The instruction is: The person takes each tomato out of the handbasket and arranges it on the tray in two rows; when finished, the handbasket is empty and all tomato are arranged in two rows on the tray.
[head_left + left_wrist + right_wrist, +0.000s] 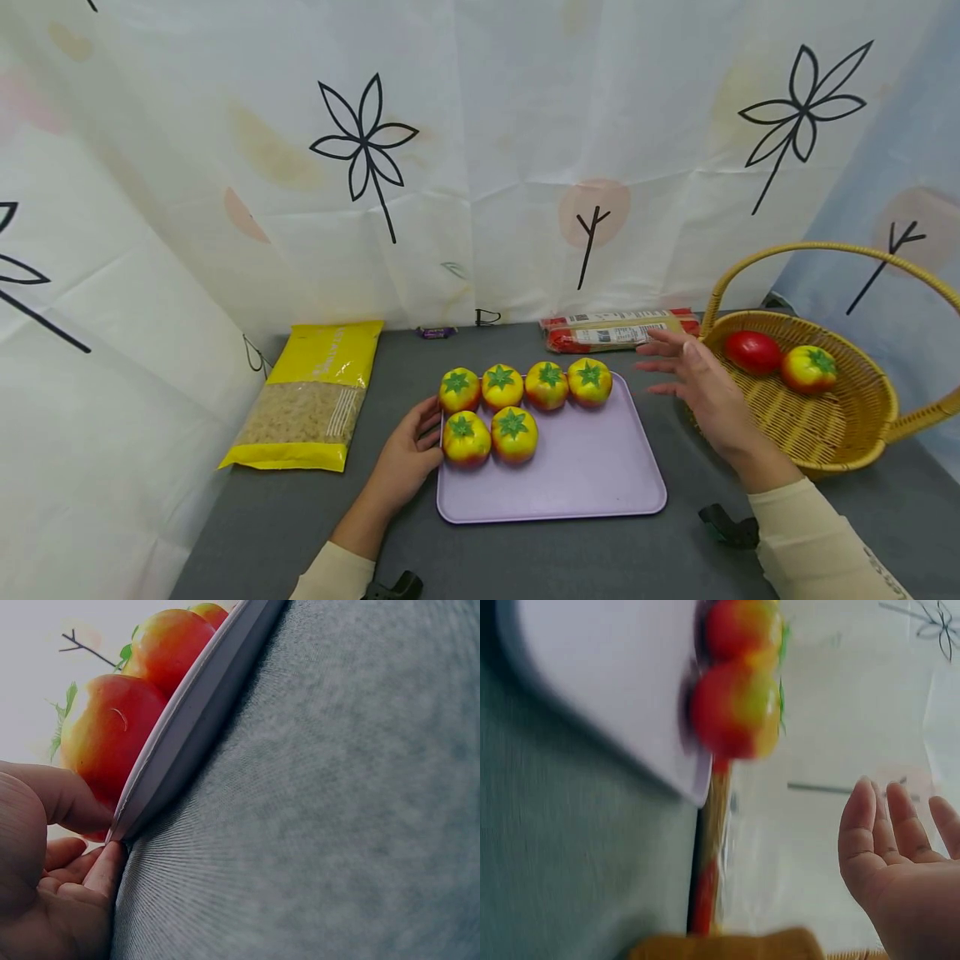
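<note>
My left hand (411, 452) grips the left rim of a lilac tray (577, 479), thumb over the edge and fingers against its outer side in the left wrist view. Several yellow-and-red tomatoes (545, 385) with green star-shaped tops line the tray's back edge. Two more tomatoes (513, 435) sit in front of them at the left. Between the tray and a wicker basket (817, 425), my right hand (712, 400) is raised with its fingers spread and holds nothing. Inside the basket lie a red fruit (752, 352) and a yellow-and-red tomato (808, 369).
A yellow bag of small dry pieces (307, 400) lies left of the tray. Behind the tray are a red-ended packet of noodles (615, 330) and a small purple wrapper (437, 332). The basket's tall handle (832, 247) arches above it. Patterned curtains (465, 167) enclose the table.
</note>
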Motion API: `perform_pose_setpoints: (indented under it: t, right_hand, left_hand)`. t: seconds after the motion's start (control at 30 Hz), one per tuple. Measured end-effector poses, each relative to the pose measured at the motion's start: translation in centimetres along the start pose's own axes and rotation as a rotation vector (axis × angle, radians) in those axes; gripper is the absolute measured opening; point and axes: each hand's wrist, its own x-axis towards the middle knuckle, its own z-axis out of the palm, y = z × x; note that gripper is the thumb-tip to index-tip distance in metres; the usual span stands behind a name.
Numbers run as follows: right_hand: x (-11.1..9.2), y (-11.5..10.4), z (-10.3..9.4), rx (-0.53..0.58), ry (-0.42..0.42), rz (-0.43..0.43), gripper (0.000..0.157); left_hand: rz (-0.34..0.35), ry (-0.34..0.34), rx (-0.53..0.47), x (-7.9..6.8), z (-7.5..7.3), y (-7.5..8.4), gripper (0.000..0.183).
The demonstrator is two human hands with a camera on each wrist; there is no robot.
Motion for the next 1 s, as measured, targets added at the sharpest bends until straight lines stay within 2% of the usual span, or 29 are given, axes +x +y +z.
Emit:
perform_pose_setpoints:
  t: [0.27,0.5,0.63,0.83,1.0]
  right_hand:
    - [-0.5,0.5,-4.3,-0.008,0.064,0.022,0.045]
    - [-0.8,1.1,-7.7,-0.068,0.103,0.044,0.042]
    - [-1.0,1.3,-9.4,-0.021,0.139,0.058,0.039]
    - [-1.3,1.5,-11.5,-0.153,0.24,0.128,0.037]
    - [-1.6,1.7,-13.0,-0.285,0.309,0.194,0.047]
  left_hand:
    - [-0.014,0.007,0.004,0.0,0.0,0.0,0.084]
    - [0.001,0.002,0.002,-0.1,0.0,0.0,0.084]
    - [0.002,0.001,0.001,-0.1,0.0,0.0,0.084]
    - [0.005,0.001,0.0,-0.1,0.0,-0.1,0.084]
    - [-0.006,0.006,0.001,0.0,0.0,0.0,0.085]
